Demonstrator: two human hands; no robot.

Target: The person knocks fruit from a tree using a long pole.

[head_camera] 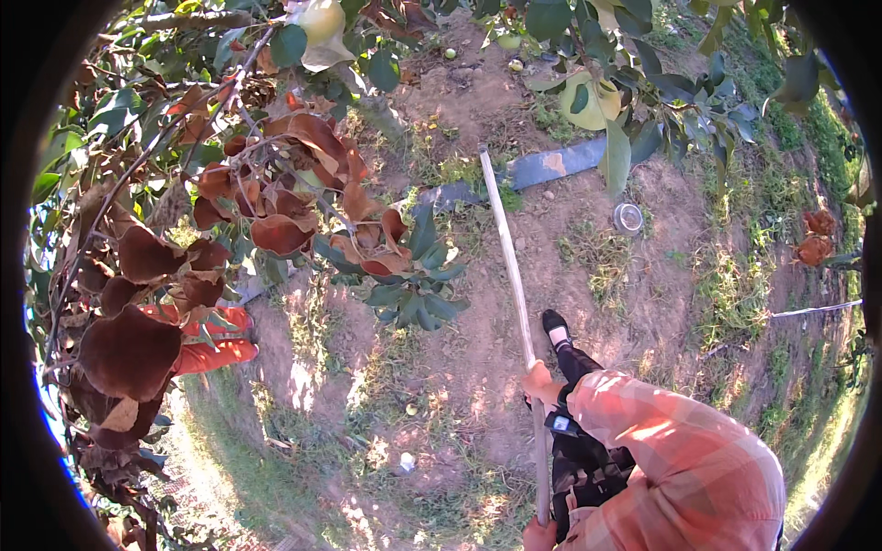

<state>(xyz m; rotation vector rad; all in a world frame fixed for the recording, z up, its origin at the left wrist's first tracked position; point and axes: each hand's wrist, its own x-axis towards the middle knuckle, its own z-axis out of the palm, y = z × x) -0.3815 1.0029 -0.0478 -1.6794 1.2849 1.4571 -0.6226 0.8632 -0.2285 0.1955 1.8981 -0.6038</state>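
Observation:
A long wooden pole [506,241] slants up the middle of the view, its far end past a flat blue-grey hose-like strip [558,165] on the soil. My right hand [541,382] grips it partway along, with a black band at the wrist. Lower down, at the bottom edge, my left hand [539,535] is closed around the same pole. A dark device with a small lit face [561,422] is near my right wrist. My black shoe [555,327] stands on bare soil right of the pole. Whether the pole's far end touches ground cannot be told.
Apple branches with brown, dried leaves [131,351] crowd the left. A pale green apple [591,101] hangs upper right. Another person's orange-clad legs [213,351] show behind the leaves. On the ground are a round metallic object [628,218], a white object [407,462] and small fallen fruit [515,65].

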